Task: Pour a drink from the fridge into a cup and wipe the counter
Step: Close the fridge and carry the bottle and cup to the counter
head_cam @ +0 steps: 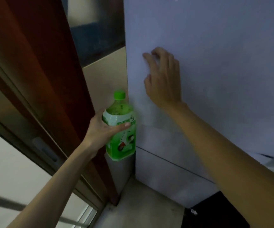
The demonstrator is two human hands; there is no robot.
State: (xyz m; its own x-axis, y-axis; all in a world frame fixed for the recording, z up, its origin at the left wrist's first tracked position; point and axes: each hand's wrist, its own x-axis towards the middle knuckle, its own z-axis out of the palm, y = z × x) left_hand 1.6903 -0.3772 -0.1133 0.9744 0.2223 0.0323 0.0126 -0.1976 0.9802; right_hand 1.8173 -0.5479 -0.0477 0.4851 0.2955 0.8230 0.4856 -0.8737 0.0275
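Left hand (103,127) gripped a green plastic drink bottle (122,145), fingers wrapped behind the upper label and thumb laid across the front. The bottle was held in the air, roughly upright with a slight lean, green screw cap (119,94) on and pointing up. Green liquid showed through the neck. The label (126,142) carried a small picture of a red and white scooter; its print was too blurred to read. The bottle sat just beside the left edge of the fridge, close to its corner, though contact could not be judged. Right hand (164,79) lay against the pale fridge door (223,46), fingers spread and lightly bent, fingertips (145,55) touching the flat surface and holding nothing. The wrist angled down and to the right, forearm running off the lower right corner. A thin dark seam (165,159) crossed the fridge front below the hand, with a lower panel (162,178) beneath it. Left of the fridge stood a beige wall (106,74), then a reddish-brown wooden panel (50,66), and beyond that a metal sliding frame with a latch (46,150). A pale floor (141,209) showed at the fridge's foot. A dark object (215,213) sat at lower right, too dim to identify.
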